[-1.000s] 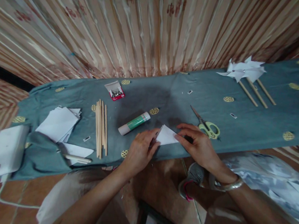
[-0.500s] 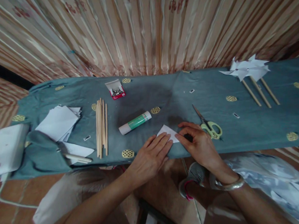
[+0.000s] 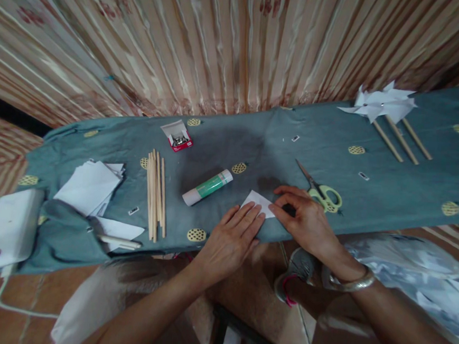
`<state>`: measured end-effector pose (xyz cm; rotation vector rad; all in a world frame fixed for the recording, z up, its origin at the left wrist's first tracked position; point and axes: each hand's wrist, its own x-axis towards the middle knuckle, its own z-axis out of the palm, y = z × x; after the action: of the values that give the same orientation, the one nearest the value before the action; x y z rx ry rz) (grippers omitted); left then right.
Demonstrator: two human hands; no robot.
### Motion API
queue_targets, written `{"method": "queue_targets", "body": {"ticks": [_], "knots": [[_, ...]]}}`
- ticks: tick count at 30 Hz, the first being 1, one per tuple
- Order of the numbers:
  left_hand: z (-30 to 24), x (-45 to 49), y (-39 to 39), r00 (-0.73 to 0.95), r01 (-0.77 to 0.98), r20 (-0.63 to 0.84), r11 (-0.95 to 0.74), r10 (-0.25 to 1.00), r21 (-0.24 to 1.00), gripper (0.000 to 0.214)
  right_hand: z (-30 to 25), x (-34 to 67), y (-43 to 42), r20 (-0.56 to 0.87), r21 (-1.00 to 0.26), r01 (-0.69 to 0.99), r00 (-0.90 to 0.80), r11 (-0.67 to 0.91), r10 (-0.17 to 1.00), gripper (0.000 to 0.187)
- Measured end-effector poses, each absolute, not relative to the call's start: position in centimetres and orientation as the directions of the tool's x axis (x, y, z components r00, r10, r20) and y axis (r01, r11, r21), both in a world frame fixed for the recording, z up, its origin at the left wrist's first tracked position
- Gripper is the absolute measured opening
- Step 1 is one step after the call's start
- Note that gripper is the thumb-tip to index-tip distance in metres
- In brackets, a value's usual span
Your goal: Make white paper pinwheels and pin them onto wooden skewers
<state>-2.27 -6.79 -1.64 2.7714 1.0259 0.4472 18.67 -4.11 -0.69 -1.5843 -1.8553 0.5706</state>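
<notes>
A small folded piece of white paper (image 3: 257,199) lies at the table's front edge. My left hand (image 3: 234,235) rests flat across it with the fingers stretched out, hiding its lower left part. Thumb and forefinger of my right hand (image 3: 303,217) pinch the paper's right corner. Just beyond my right hand lie scissors (image 3: 319,191) with light green handles. A glue stick (image 3: 208,187) with a green and white label lies up and left of my left hand.
Left of the glue stick are several wooden sticks (image 3: 156,195), an open red box of metal pins (image 3: 179,139) and a stack of white paper (image 3: 89,186). A white power bank (image 3: 10,229) sits at the left end. White paper pinwheels (image 3: 385,106) on sticks lie at the right back.
</notes>
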Motion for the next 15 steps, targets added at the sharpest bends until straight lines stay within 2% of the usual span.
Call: {"method": "queue_targets", "body": {"ticks": [15], "knots": [[-1.65,-2.24,-6.77,0.722,0.609,0.224,-0.755,0.655,0.244,0.045,-0.71,18.50,-4.13,0.194,-0.662,0.724,-0.081,0.192,0.978,0.014]]}}
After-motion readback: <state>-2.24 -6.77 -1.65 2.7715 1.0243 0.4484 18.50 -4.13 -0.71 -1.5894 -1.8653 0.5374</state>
